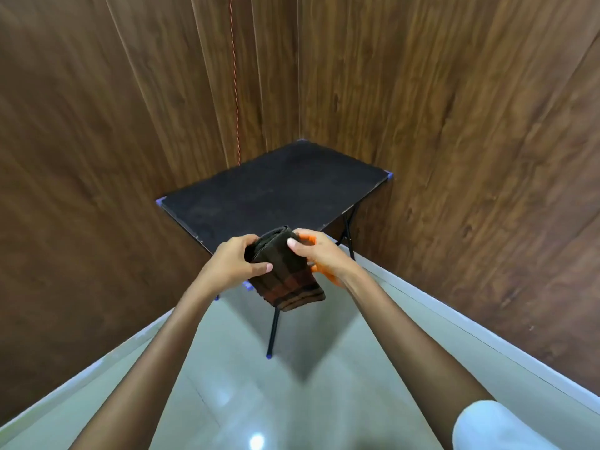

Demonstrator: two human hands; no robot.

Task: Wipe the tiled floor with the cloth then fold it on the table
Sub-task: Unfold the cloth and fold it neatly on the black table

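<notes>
- we hold the folded brown striped cloth [285, 267] in the air at the near edge of the black folding table [276, 186], left hand [235, 264] and right hand [319, 254] both closed on it.
- we judge it best to lay it flat farther in and press the layers square.

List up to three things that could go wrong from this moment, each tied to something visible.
1. The folded cloth is held in the air by both hands, left hand and right hand; its loose lower end may unfold.
2. It hangs at the table corner, so it could miss and drop to the floor.
</notes>
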